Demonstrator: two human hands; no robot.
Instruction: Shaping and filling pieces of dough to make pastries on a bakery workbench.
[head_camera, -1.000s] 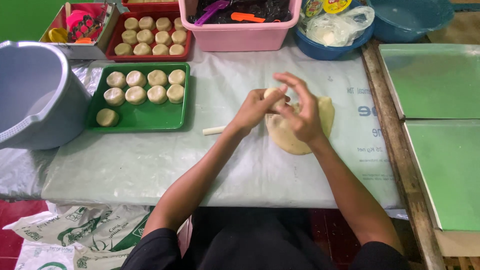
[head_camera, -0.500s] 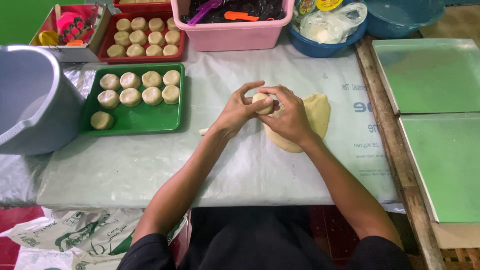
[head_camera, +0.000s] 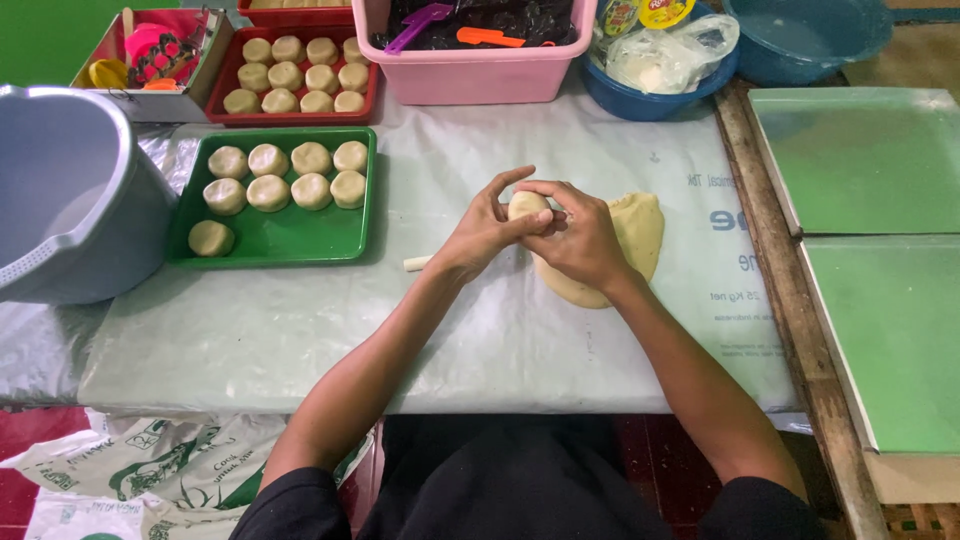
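Both grips, left hand and right hand, clamp one dough ball.

- Light is soft, even and fairly bright, seemingly from above.
- Shadows are faint; a weak one lies under the hands on the plastic sheet.
- A dull sheen shows on the bucket.
- Focus is sharp in the middle, with slight wide-angle bending and softness toward the edges.

The desk, under a pale sheet, carries a dough slab, 2 trays, tubs and a bucket.
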